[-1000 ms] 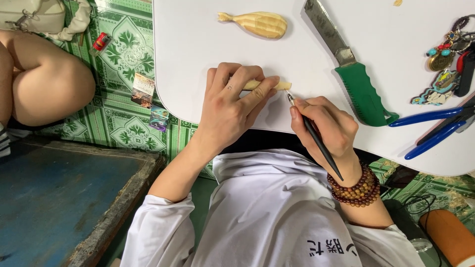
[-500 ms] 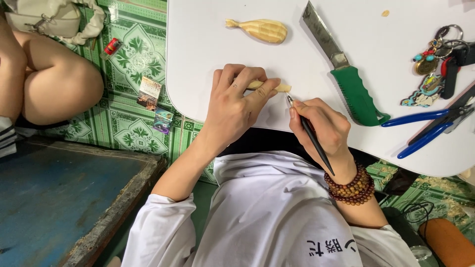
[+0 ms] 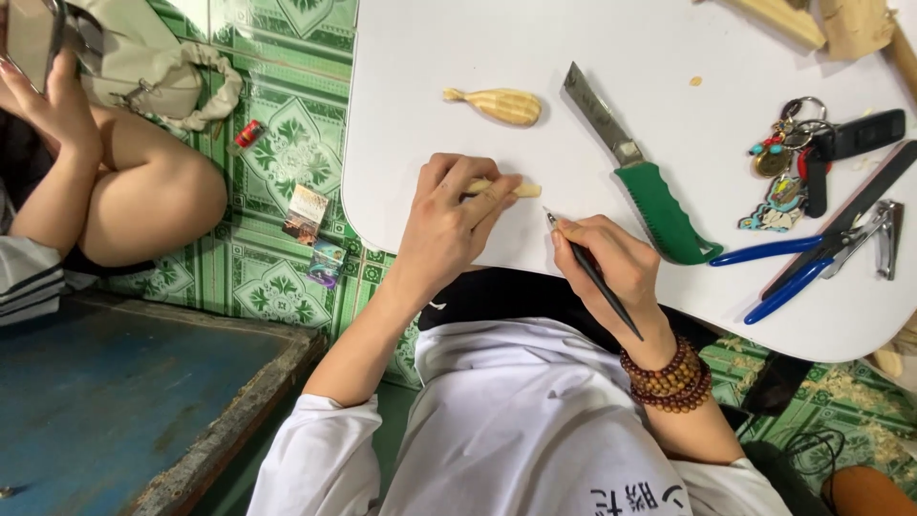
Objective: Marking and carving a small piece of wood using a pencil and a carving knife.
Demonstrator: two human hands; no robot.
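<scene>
Two hands work at the near edge of the white table (image 3: pixel 611 38). Right hand (image 3: pixel 611 268) is closed on a thin dark tool (image 3: pixel 594 277), tip up-left, just off the wood stick (image 3: pixel 521 190); bead bracelets (image 3: pixel 669 375) on that wrist. Left hand (image 3: pixel 454 220) presses down over the stick, fingers curled on it; only the stick's right end shows, rest hidden under the fingers. Tool tip too small to tell if blade or pen. White shirt fills the near frame, bottom print cut off.

Farther on the table: green-handled knife (image 3: pixel 635 167) lies diagonal, just right of the right hand; carved fish (image 3: pixel 497 104) beyond the left hand, apart from it. Blue-handled pliers (image 3: pixel 802 258) right, partly under a dark flat strip; keys (image 3: pixel 793 158) above them. Wood pieces (image 3: pixel 812 19) at top right are cut off by the frame. Left, on green floor tiles, another person's knee (image 3: pixel 153 205) and a hand holding a phone, mostly cut off; a beige bag (image 3: pixel 143 67) behind.

Versus half a second ago: tool tip has pulled slightly away from the stick; left hand stays put; camera view shifted so more of the table's right side shows.
</scene>
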